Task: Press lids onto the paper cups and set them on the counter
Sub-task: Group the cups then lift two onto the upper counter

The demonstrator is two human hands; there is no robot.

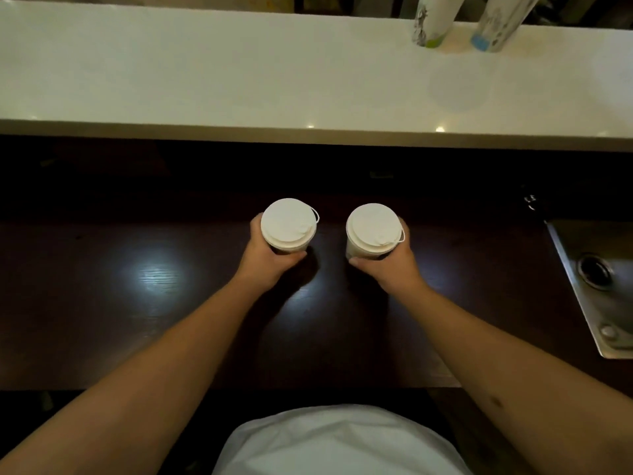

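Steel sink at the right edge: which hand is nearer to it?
Right. The right hand grips a lidded cup left of the sink; the left hand is farther left.

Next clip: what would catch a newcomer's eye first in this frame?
Two white-lidded paper cups, the left cup and the right cup, stand out side by side at centre over the dark wooden surface, each gripped by the left hand or right hand. Beyond them runs the bright white counter.

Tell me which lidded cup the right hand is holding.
The right hand grips the cup on the right, the one nearer the steel sink. The left hand holds the other cup.
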